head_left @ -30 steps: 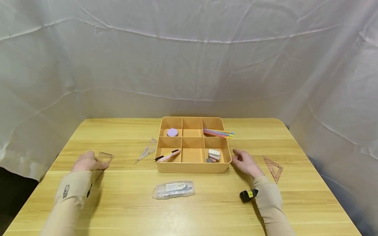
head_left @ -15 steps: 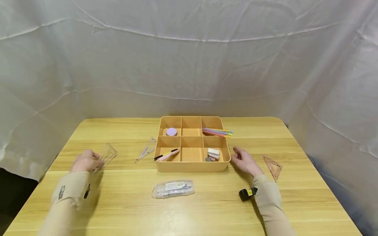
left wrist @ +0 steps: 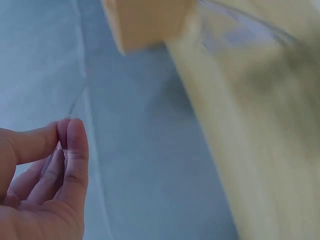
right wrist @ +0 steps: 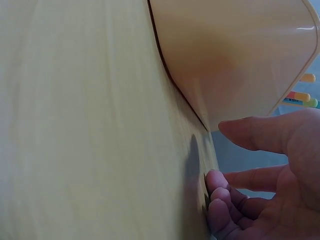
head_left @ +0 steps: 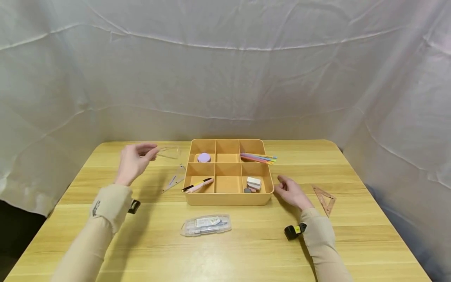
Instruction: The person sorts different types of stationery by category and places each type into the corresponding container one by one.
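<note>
My left hand is raised above the table's left part and pinches a thin transparent set square between thumb and fingertips. In the left wrist view only a faint line of it shows beyond the fingertips. Below it, another clear set square lies beside the left wall of an orange organizer box with several compartments. My right hand rests on the table at the box's right front corner, its fingers loosely curled around nothing. In the right wrist view the thumb is close to the box wall.
Pens, erasers, a purple round item and colored pencils sit in the box; the pencils stick out over its right rim. A clear pencil case lies in front. A brownish set square lies at right.
My left hand has lifted the transparent set square from the table's left side and carried it up, away from me and rightward toward the box. The right hand has stayed in place.
</note>
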`<move>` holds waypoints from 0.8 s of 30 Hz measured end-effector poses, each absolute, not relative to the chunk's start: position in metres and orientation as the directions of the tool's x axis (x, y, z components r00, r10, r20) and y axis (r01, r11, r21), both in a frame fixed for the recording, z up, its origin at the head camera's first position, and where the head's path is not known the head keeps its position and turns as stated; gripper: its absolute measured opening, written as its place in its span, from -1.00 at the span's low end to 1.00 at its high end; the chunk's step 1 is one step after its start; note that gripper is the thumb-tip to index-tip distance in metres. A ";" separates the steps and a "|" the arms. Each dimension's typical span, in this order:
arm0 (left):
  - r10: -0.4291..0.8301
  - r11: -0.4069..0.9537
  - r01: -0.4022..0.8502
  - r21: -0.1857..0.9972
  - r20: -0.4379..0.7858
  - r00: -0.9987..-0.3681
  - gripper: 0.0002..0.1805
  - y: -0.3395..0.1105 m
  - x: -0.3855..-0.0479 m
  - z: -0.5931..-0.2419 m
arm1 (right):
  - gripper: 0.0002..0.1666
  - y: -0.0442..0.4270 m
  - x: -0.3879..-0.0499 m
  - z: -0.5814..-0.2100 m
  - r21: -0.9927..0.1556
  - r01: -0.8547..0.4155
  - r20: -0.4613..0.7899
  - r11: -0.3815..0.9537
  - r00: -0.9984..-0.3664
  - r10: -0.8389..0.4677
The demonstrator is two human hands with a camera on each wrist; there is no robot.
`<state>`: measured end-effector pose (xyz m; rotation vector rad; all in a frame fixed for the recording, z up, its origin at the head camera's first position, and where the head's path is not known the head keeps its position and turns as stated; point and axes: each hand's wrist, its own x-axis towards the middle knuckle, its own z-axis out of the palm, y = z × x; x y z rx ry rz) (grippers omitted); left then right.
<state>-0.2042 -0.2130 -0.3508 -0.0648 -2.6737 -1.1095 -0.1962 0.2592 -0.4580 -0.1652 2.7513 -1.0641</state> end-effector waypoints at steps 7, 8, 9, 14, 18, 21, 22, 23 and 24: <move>0.085 0.416 0.129 0.900 0.103 -0.991 -0.60 -0.168 -0.228 -0.331 | -0.28 0.257 -0.197 -0.460 -0.675 -0.049 -0.123 0.736 -0.976 -0.177; 0.105 0.375 0.118 0.920 0.084 -0.991 -0.60 -0.162 -0.232 -0.330 | -0.28 0.257 -0.197 -0.460 -0.675 -0.048 -0.121 0.736 -0.977 -0.175; 0.123 0.346 0.108 0.932 0.069 -0.990 -0.59 -0.156 -0.235 -0.329 | -0.28 0.257 -0.197 -0.460 -0.673 -0.052 -0.118 0.738 -0.977 -0.177; 0.171 0.363 0.079 0.928 0.017 -0.985 -0.60 -0.126 -0.248 -0.329 | -0.28 0.255 -0.197 -0.460 -0.673 -0.054 -0.115 0.737 -0.978 -0.177; 0.193 0.426 0.066 0.902 -0.020 -0.981 -0.60 -0.107 -0.255 -0.333 | -0.28 0.254 -0.197 -0.461 -0.677 -0.046 -0.120 0.735 -0.978 -0.171; 0.207 0.489 0.078 0.869 -0.029 -0.978 -0.60 -0.098 -0.257 -0.336 | -0.29 0.252 -0.197 -0.462 -0.680 -0.046 -0.116 0.732 -0.979 -0.170; 0.210 0.515 0.085 0.853 -0.030 -0.977 -0.60 -0.096 -0.258 -0.337 | -0.30 0.252 -0.197 -0.462 -0.679 -0.055 -0.109 0.732 -0.978 -0.175; 0.214 0.540 0.092 0.836 -0.031 -0.976 -0.60 -0.094 -0.258 -0.338 | -0.31 0.252 -0.198 -0.462 -0.680 -0.059 -0.105 0.731 -0.979 -0.176; 0.221 0.559 0.097 0.823 -0.035 -0.975 -0.59 -0.093 -0.258 -0.339 | -0.31 0.251 -0.198 -0.463 -0.679 -0.062 -0.102 0.731 -0.979 -0.178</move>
